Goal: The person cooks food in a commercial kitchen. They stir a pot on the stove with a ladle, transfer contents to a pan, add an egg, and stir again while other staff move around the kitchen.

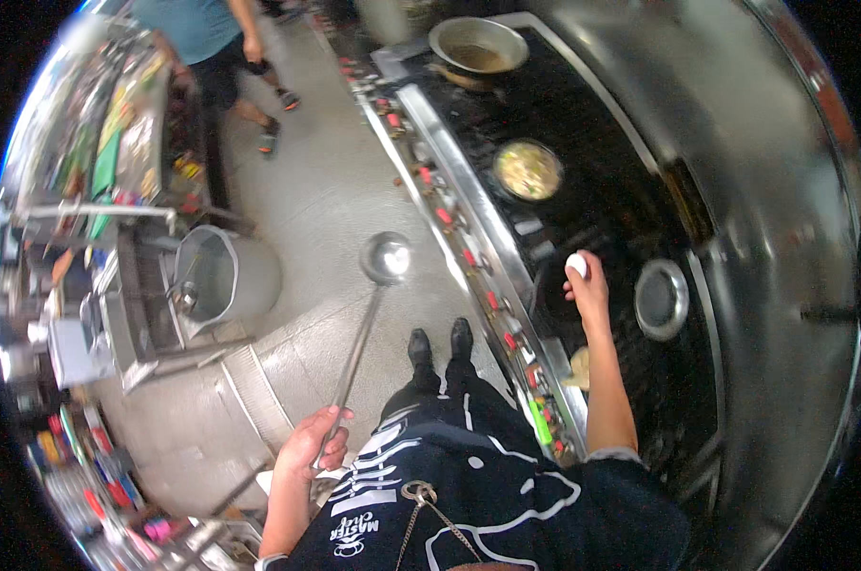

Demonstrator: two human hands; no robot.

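Observation:
My left hand (307,442) is closed around the handle of a long metal ladle (387,259), whose round bowl hangs out over the floor, left of the stove. In my right hand (592,290), stretched over the black stove top (611,214), is a white egg (576,265), pinched between thumb and fingers and looking whole. Under and beside that hand lies a dark, round pan shape (548,297), partly hidden by the hand and hard to make out. To the right of it rests a shallow round metal dish (662,301).
Farther along the stove stand a pan of chopped food (528,171) and a wide metal bowl (478,57). Red knobs (469,257) line the stove's front edge. At left are a large bin (226,281) and a cluttered counter (117,133). Another person (197,43) stands at far left.

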